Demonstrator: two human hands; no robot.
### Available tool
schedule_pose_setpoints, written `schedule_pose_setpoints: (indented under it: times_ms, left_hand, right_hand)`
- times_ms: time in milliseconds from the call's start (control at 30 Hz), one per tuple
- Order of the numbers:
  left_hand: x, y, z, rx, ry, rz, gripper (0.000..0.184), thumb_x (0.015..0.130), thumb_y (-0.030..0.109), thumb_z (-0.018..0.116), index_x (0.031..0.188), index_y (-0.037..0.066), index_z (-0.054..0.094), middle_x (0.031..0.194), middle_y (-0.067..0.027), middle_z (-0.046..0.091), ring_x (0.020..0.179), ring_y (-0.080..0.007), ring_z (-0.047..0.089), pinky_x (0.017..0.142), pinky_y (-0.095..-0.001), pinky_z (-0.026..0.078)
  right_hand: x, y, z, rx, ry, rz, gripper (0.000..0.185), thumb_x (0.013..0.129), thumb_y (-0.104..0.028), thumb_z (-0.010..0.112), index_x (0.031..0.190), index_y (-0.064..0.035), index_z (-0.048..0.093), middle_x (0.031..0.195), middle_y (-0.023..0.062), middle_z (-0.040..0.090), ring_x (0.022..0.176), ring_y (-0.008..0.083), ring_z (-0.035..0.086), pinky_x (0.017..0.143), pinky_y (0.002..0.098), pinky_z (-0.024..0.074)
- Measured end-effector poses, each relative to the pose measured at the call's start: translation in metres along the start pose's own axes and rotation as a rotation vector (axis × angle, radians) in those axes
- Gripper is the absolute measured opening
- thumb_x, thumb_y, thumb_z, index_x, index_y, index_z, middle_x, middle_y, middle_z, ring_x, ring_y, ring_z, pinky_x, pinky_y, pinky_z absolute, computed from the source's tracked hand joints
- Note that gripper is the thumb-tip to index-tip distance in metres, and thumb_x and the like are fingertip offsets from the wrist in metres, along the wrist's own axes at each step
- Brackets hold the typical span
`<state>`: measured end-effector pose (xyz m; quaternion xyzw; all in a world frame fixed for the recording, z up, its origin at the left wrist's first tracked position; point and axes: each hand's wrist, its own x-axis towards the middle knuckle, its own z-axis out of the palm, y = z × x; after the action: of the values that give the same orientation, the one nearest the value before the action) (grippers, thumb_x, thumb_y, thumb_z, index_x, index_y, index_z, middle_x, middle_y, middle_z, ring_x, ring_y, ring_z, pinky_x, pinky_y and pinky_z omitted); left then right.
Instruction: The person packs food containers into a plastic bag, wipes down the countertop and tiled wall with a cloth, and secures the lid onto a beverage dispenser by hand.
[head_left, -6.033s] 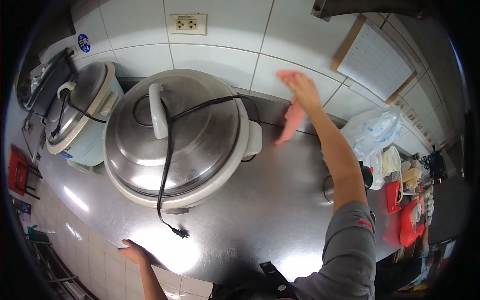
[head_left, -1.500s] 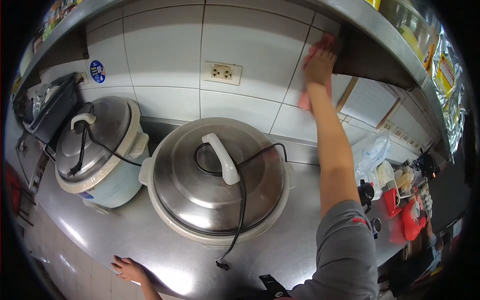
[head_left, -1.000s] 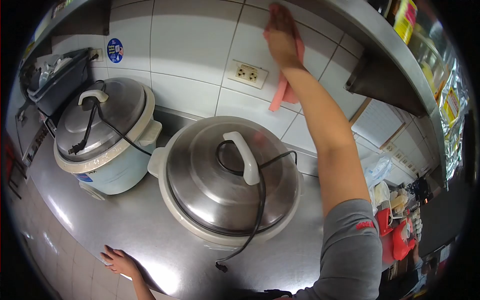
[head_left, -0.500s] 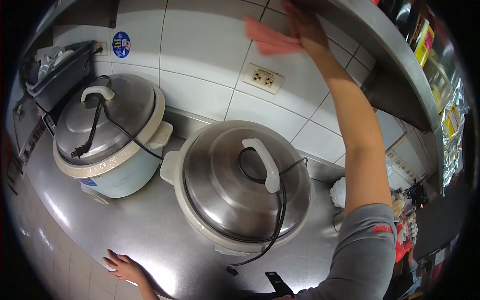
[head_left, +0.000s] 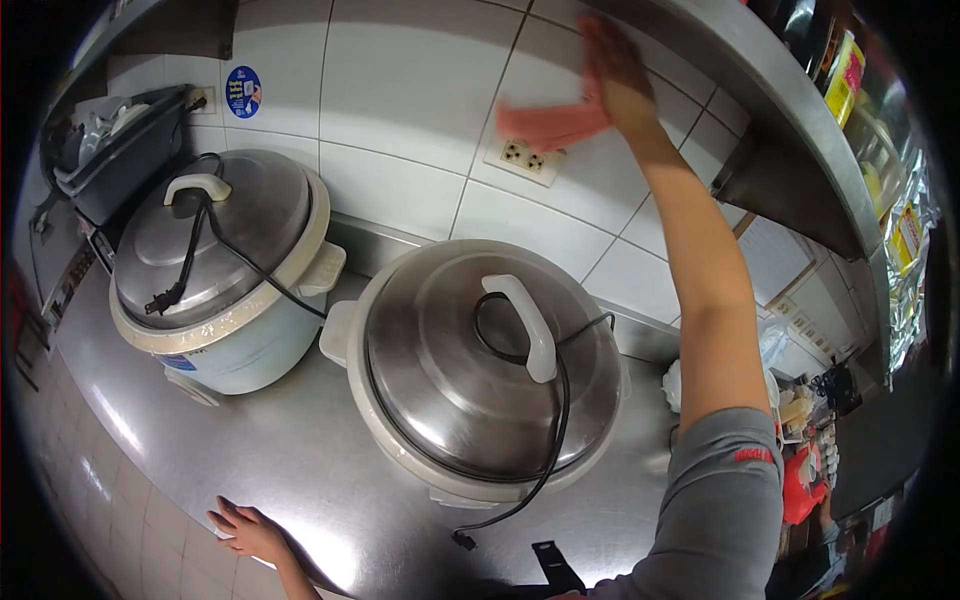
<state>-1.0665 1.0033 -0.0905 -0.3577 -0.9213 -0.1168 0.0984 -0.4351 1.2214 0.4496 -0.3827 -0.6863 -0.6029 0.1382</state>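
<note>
Up at the white tiled wall (head_left: 410, 110), my right hand (head_left: 622, 80) is blurred by motion and holds a pink cloth (head_left: 550, 122) under its palm. Part of the cloth hangs left over the upper edge of the wall outlet (head_left: 522, 162). My left hand (head_left: 248, 532) rests at the front edge of the steel counter (head_left: 250, 450), fingers spread and holding nothing. Between the hands stands a large rice cooker (head_left: 470, 360) with a metal lid, its black cord (head_left: 560, 430) looped through the lid handle. A second rice cooker (head_left: 235, 330) stands to the left.
A steel shelf (head_left: 790, 90) overhangs the wall at the upper right, with packets and foil on it. A grey bin (head_left: 125, 165) holding items stands behind the left cooker. White plastic bags (head_left: 672, 385) sit right of the large cooker. Another person's arm (head_left: 826, 515) shows far right.
My right hand and the pink cloth have shifted a little down the wall, so the cloth now overlaps the outlet's top. My left hand stays in place.
</note>
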Motion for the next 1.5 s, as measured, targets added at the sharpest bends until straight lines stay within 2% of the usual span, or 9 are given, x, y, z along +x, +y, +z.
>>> schedule_pose_setpoints:
  times_ms: [367, 600, 667, 767, 833, 900, 1000, 1300, 1500]
  left_hand:
    - [0.000, 0.003, -0.002, -0.012, 0.014, -0.012, 0.045, 0.098, 0.032, 0.036, 0.143, 0.030, 0.035, 0.155, -0.0002, 0.024, 0.130, -0.0523, 0.031, 0.104, -0.0610, 0.029]
    - [0.002, 0.007, -0.011, 0.001, -0.030, -0.028, 0.044, 0.099, 0.032, 0.036, 0.142, 0.030, 0.036, 0.154, -0.0010, 0.026, 0.130, -0.0521, 0.031, 0.102, -0.0613, 0.030]
    - [0.000, 0.004, -0.002, 0.003, 0.023, -0.009, 0.043, 0.099, 0.031, 0.036, 0.142, 0.029, 0.037, 0.153, -0.0016, 0.027, 0.129, -0.0521, 0.032, 0.101, -0.0610, 0.031]
    - [-0.001, 0.008, -0.007, 0.014, 0.028, -0.008, 0.043, 0.099, 0.031, 0.036, 0.141, 0.028, 0.038, 0.153, -0.0018, 0.028, 0.128, -0.0518, 0.033, 0.100, -0.0603, 0.032]
    - [0.002, 0.005, -0.008, 0.012, 0.032, 0.003, 0.043, 0.098, 0.031, 0.037, 0.141, 0.028, 0.038, 0.153, -0.0020, 0.028, 0.128, -0.0516, 0.034, 0.101, -0.0600, 0.032]
    - [-0.001, 0.005, -0.008, 0.001, 0.025, 0.014, 0.043, 0.098, 0.031, 0.037, 0.141, 0.028, 0.038, 0.153, -0.0022, 0.028, 0.128, -0.0514, 0.034, 0.101, -0.0597, 0.033]
    - [0.002, 0.008, -0.010, -0.020, 0.010, 0.009, 0.043, 0.098, 0.030, 0.037, 0.141, 0.028, 0.038, 0.152, -0.0028, 0.030, 0.127, -0.0517, 0.035, 0.102, -0.0586, 0.033]
    - [0.001, 0.010, -0.016, 0.029, -0.024, -0.011, 0.044, 0.098, 0.028, 0.036, 0.142, 0.028, 0.037, 0.154, -0.0026, 0.026, 0.127, -0.0547, 0.035, 0.104, -0.0580, 0.030]
    - [0.002, 0.010, -0.012, 0.057, -0.006, -0.004, 0.045, 0.097, 0.028, 0.037, 0.142, 0.028, 0.037, 0.154, -0.0021, 0.024, 0.126, -0.0546, 0.035, 0.105, -0.0578, 0.029]
  right_hand:
    - [0.050, -0.070, 0.090, -0.821, -0.336, 0.294, 0.081, 0.083, -0.017, 0.057, 0.149, -0.0017, 0.012, 0.155, 0.0155, 0.017, 0.143, 0.0301, 0.015, 0.118, 0.0380, 0.0163]
    - [0.009, -0.036, 0.031, 0.006, -0.089, -0.406, 0.042, 0.096, -0.014, 0.044, 0.137, -0.0055, 0.044, 0.130, 0.0029, 0.051, 0.118, 0.0084, 0.047, 0.078, 0.0278, 0.0444]
    - [0.027, -0.039, -0.023, 1.317, -0.686, 0.839, 0.041, 0.098, -0.024, 0.044, 0.136, -0.0078, 0.045, 0.125, -0.0002, 0.053, 0.121, 0.0100, 0.042, 0.091, 0.0293, 0.0422]
    - [0.100, -0.123, -0.133, 0.669, -0.796, 1.110, 0.042, 0.101, -0.034, 0.035, 0.134, -0.0126, 0.047, 0.128, -0.0021, 0.052, 0.123, 0.0095, 0.041, 0.101, 0.0277, 0.0359]
    - [0.048, -0.077, 0.005, 1.054, -0.544, 0.915, 0.044, 0.100, -0.038, 0.031, 0.136, -0.0167, 0.046, 0.138, -0.0020, 0.046, 0.134, 0.0120, 0.032, 0.110, 0.0311, 0.0280]
    - [0.044, -0.081, 0.053, -0.249, -0.069, 0.085, 0.111, 0.061, -0.019, 0.079, 0.149, -0.0033, 0.013, 0.157, 0.0094, 0.012, 0.145, 0.0296, 0.008, 0.118, 0.0417, 0.0145]
    - [0.030, -0.068, 0.039, 0.411, -0.295, 0.261, 0.046, 0.098, -0.037, 0.031, 0.138, -0.0198, 0.044, 0.142, -0.0010, 0.042, 0.137, 0.0161, 0.028, 0.112, 0.0372, 0.0269]
    - [-0.031, -0.033, -0.020, -0.252, -0.223, 0.300, 0.058, 0.084, -0.010, 0.052, 0.141, -0.0140, 0.041, 0.145, 0.0048, 0.037, 0.133, 0.0239, 0.033, 0.111, 0.0383, 0.0281]
    - [0.011, -0.089, 0.054, 0.765, -0.206, 0.470, 0.045, 0.092, -0.024, 0.046, 0.133, -0.0058, 0.047, 0.137, 0.0113, 0.047, 0.125, 0.0218, 0.045, 0.108, 0.0333, 0.0336]
